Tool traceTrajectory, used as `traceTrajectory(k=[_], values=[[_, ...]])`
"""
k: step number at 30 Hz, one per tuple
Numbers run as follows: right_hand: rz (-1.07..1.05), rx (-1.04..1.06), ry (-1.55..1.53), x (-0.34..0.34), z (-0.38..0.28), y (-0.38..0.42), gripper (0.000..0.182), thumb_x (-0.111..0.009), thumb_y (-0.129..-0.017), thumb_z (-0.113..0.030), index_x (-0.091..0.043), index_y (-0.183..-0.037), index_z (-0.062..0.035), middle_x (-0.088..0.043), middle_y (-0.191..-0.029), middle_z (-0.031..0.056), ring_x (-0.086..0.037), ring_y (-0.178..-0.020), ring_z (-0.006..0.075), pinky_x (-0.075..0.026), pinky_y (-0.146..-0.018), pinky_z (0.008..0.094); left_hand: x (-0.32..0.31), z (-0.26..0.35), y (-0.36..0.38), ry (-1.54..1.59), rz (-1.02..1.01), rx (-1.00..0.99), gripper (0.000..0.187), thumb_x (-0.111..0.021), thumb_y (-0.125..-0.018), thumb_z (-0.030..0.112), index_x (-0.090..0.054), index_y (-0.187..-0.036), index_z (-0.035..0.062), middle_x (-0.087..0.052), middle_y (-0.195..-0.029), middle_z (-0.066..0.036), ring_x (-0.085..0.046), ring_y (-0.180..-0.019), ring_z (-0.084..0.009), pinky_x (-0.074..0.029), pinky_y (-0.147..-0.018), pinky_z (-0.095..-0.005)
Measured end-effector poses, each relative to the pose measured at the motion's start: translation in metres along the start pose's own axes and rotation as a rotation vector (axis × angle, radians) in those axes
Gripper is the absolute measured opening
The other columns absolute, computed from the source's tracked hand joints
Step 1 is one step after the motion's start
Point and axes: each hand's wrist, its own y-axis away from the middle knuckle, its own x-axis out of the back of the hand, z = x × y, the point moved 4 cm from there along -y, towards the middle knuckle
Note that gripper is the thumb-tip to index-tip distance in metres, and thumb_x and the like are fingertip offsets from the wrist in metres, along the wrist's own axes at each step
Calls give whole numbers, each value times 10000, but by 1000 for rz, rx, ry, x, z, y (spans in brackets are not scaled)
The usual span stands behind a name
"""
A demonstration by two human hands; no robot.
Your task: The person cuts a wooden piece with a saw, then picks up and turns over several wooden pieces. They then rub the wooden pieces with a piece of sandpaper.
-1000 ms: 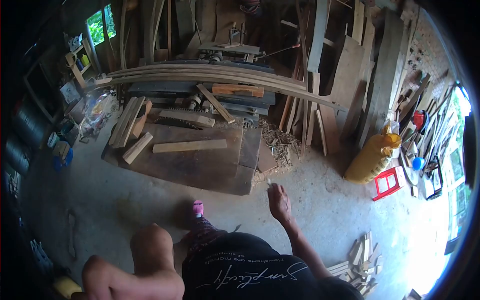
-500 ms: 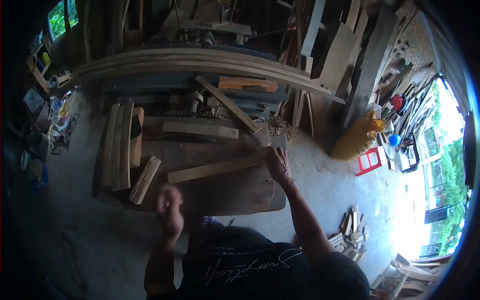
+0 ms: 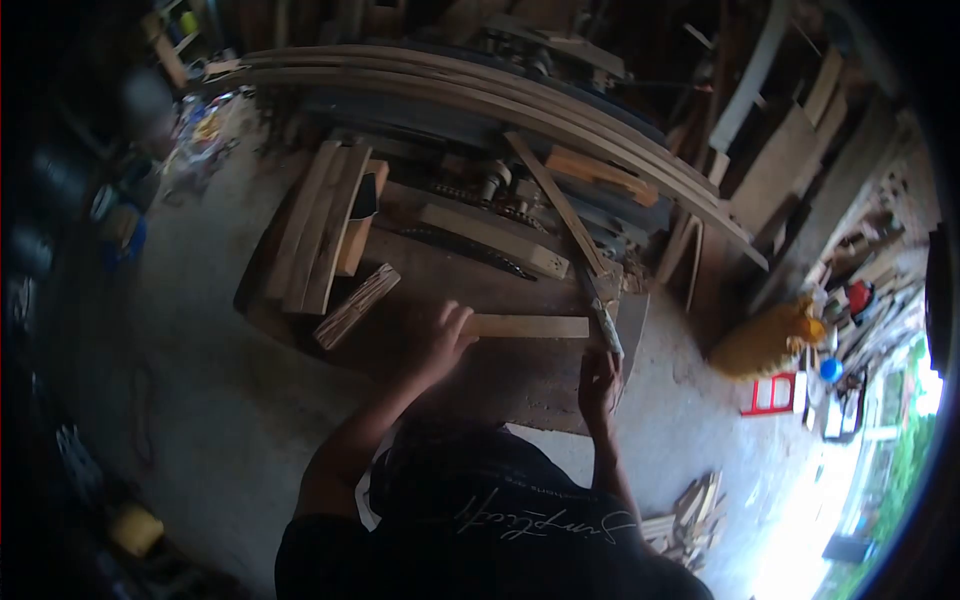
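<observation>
On the worktable (image 3: 520,385), my left hand (image 3: 437,345) is closed round the left end of a short wooden strip (image 3: 530,326). The strip lies roughly level across the board, its right end close to a long narrow tool (image 3: 606,328) with a pale, mottled lower part. My right hand (image 3: 599,388) has its fingers closed at the lower end of that tool, near the table's right edge; the tool's exact kind is unclear. Left of my left hand lies a small rough-grained wood block (image 3: 357,306).
Several long boards (image 3: 325,230) lie side by side on the table's left, beside an orange-brown block (image 3: 358,225). Behind are a curved wood piece (image 3: 495,240), a slanted stick (image 3: 555,203) and long planks (image 3: 480,98). A yellow sack (image 3: 765,340) and red stool (image 3: 770,394) stand right.
My left hand has moved onto the strip's left end. My right hand has left the strip's right end and come nearer, onto the narrow tool. The view has turned and shifted.
</observation>
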Motion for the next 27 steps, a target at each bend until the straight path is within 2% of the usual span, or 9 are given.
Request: traceTrajectory(k=[3, 5, 8, 11, 15, 16, 20, 22, 27], values=[[-100, -18, -208, -4, -15, 12, 65, -582, -844, -64, -611, -885, -23, -575, -840, 162, -595, -682, 299, -463, -603, 372, 5, 4, 20, -131, 71, -5, 447, -679, -792, 321, -506, -1172, 161, -501, -1128, -70, -526, -996, -270, -350, -851, -472], [-174, 27, -219, -6, -20, 22, 69, -585, -837, -66, -619, -874, -19, -595, -811, 160, -617, -742, 302, -478, -646, 362, 37, 16, 19, -159, 178, -15, 357, -677, -797, 272, -544, -1103, 146, -539, -1069, -66, -546, -939, -263, -364, -831, -423], [-253, -43, -333, -16, -25, 32, 65, -574, -826, -56, -599, -872, -18, -591, -820, 186, -587, -788, 380, -468, -684, 431, 70, -7, 18, 81, 348, 141, 119, -617, -822, 166, -610, -806, 49, -574, -727, -143, -552, -734, -351, -411, -669, -439], [-311, -60, -407, -19, -41, 35, 60, -589, -829, -60, -601, -869, -17, -608, -804, 176, -608, -773, 359, -482, -686, 400, 108, -54, 17, 105, 477, 392, 273, -565, -887, 219, -519, -707, 19, -509, -638, -149, -507, -626, -319, -386, -621, -428], [-389, -38, -453, -37, -68, 35, 77, -595, -848, -81, -598, -868, -6, -623, -774, 172, -635, -710, 296, -488, -630, 359, 169, -120, 6, 134, 672, 533, 367, -509, -941, 285, -470, -708, 5, -447, -623, -121, -461, -596, -270, -383, -614, -392], [-413, -58, -475, -44, -77, 34, 92, -592, -857, -92, -596, -868, 0, -622, -752, 164, -639, -679, 260, -488, -608, 347, 179, -138, 3, 28, 707, 538, 344, -524, -939, 280, -469, -766, -13, -477, -721, -116, -458, -672, -191, -385, -623, -347], [-578, -282, -645, -78, -122, 30, 161, -570, -901, -161, -592, -920, -2, -590, -663, 84, -555, -579, 103, -462, -541, 272, 187, -219, 9, 22, 536, 595, 319, -581, -907, 296, -515, -1039, 14, -541, -957, -97, -545, -883, -218, -446, -789, -336], [-652, -296, -699, -99, -151, 23, 177, -563, -909, -174, -590, -935, -2, -584, -665, 66, -547, -576, 98, -457, -536, 264, 180, -243, 16, 383, 322, 717, 397, -619, -884, 298, -489, -1140, 24, -555, -1013, -85, -537, -955, -189, -439, -834, -309], [-879, -233, -1008, -143, -228, 2, 291, -534, -946, -270, -568, -987, 16, -574, -767, 48, -556, -641, 95, -463, -542, 245, 173, -253, 38, 961, 236, 735, 438, -692, -822, 260, -503, -1147, 35, -544, -1059, -54, -498, -1002, -140, -395, -868, -292]])
